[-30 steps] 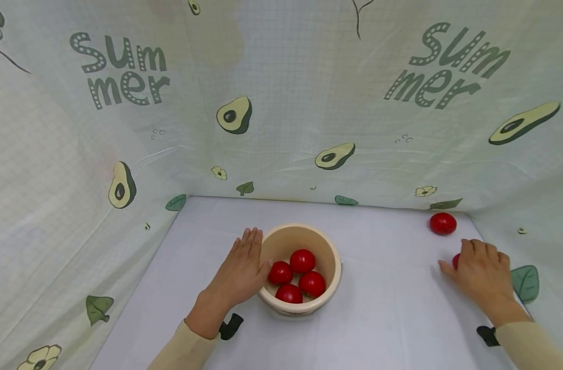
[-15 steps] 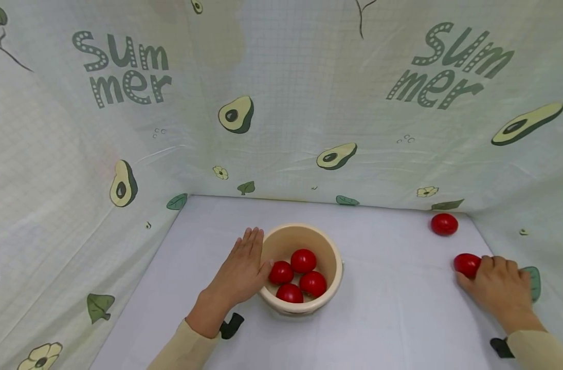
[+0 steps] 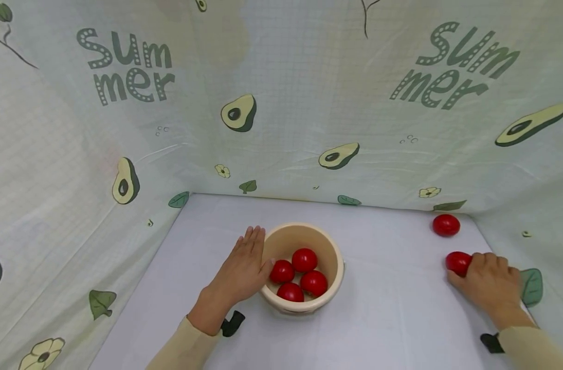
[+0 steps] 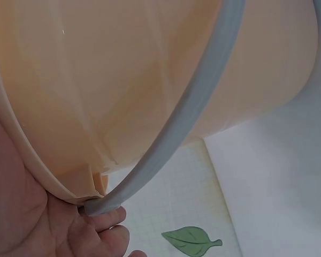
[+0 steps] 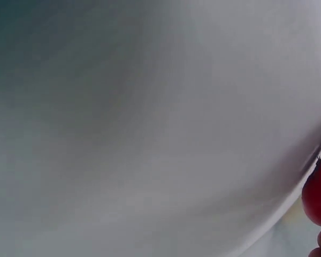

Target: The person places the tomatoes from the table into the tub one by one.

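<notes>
My right hand (image 3: 487, 282) grips a red tomato (image 3: 458, 263) at the right side of the table, with the thumb on its near side and fingers over its right part. In the right wrist view, the tomato (image 5: 320, 195) shows at the right edge, fingertips just below it. My left hand (image 3: 244, 267) rests along the left side of a cream bucket (image 3: 333, 246), fingers straight and thumb at the rim. Several tomatoes (image 3: 304, 260) lie inside the bucket. The left wrist view has the palm against the rim beside the bucket's grey handle (image 4: 187, 115).
Another tomato (image 3: 446, 225) lies at the back right corner of the white table (image 3: 383, 318). A printed cloth (image 3: 286, 103) with avocados and leaves hangs behind the table and along its sides.
My right hand first shifted right and toward me, uncovering the tomato, then moved slightly left with the tomato in its grip. The left hand and bucket stay in place.
</notes>
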The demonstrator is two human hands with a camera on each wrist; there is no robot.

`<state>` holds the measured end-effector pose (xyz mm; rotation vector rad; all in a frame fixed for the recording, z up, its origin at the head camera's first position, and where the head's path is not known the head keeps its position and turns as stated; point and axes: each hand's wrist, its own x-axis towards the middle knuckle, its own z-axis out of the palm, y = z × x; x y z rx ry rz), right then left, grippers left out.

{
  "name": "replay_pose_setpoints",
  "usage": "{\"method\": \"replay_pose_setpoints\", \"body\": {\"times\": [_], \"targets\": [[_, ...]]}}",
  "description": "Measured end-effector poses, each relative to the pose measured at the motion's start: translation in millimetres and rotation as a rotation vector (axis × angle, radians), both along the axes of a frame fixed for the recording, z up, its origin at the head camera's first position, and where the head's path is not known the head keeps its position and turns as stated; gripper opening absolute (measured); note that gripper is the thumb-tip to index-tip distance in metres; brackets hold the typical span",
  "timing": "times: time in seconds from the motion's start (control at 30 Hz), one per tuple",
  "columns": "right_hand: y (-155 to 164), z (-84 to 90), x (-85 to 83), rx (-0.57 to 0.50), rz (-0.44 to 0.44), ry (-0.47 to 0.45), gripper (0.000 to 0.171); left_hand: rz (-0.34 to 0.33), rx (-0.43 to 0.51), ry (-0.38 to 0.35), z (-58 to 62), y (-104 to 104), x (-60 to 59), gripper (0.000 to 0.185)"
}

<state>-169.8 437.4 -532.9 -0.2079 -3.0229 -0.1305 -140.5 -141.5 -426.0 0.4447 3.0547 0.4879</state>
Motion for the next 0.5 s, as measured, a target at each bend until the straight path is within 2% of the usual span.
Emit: {"method": "replay_pose_setpoints", "body": {"times": [0.27,0.5], "targets": [[-40,3.0,-14.2,-0.055,0.125,0.123,0.081,-0.003,-0.01,0.0,1.1,1,-1.4,0.079],[-84,16.5,-24.7,-0.086,0.306,0.324,0.073,-0.027,-0.018,0.036,2.4,0,-1.8,0.075]]}}
